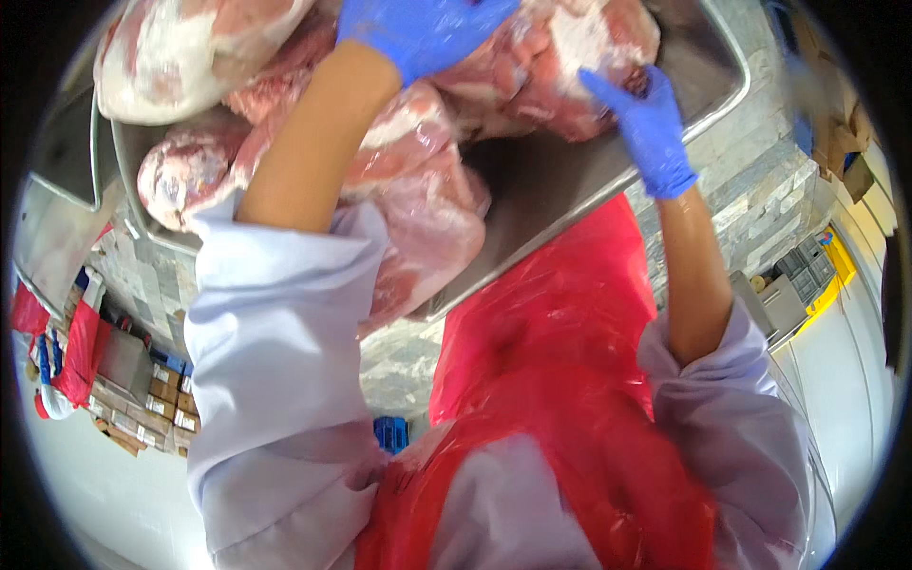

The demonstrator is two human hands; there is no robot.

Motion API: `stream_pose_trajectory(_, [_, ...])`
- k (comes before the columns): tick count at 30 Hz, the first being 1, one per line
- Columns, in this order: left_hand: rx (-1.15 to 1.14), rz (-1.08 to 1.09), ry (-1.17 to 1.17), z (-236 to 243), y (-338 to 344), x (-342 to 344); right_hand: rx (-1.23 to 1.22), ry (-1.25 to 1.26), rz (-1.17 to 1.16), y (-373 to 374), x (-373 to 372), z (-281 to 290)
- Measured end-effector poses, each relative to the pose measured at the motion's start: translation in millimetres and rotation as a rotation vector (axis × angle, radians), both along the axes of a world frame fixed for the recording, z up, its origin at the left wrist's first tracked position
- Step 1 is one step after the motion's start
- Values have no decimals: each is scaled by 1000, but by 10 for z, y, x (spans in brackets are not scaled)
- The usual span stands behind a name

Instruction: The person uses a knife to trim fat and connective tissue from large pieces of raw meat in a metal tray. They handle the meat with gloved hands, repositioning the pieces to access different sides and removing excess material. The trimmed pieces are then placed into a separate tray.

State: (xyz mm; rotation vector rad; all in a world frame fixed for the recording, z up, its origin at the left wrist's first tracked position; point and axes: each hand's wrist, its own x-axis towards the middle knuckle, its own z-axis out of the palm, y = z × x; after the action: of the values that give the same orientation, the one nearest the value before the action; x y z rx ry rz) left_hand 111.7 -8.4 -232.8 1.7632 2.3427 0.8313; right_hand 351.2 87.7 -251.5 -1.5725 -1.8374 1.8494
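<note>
Large raw bone-in legs of meat, pink with white fat, lie in a metal tub. My right hand point(648, 128), in a blue glove, grips the end of one meat leg point(560, 71) at the tub's right, thumb over the top and the other fingers partly hidden behind it. Across the meat reaches my left hand point(418, 36), also blue-gloved, resting on the pieces with its fingers stretched to the right; the top edge cuts it off. Beneath my left forearm is another leg point(413, 190), its near end hanging over the tub's rim. A paler, fattier piece point(195, 57) sits at the far left.
The metal tub point(560, 220) has a raised rim close to my red apron point(551, 313). Another metal container point(68, 142) stands to the left. Stacked cartons point(161, 399) and a person in a red apron point(81, 356) are farther off left. Grey crates point(807, 271) stand at right.
</note>
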Motion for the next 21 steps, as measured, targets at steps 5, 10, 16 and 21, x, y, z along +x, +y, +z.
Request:
stream_pose_trajectory(5, [-74,-27,-28,55,-258,108,309,-136,-5,-199,-9,77])
stream_pose_trajectory(10, [45,-16,-23,-66,-158,-2,630,-232,212,-19,-112,184])
stream_pose_trajectory(16, [17,8,34,-29,-195,42,704,-155,333,-98,4,294])
stream_pose_trajectory(21, [-37,41,-38,-58,-105,53,573,-108,172,-110,136,300])
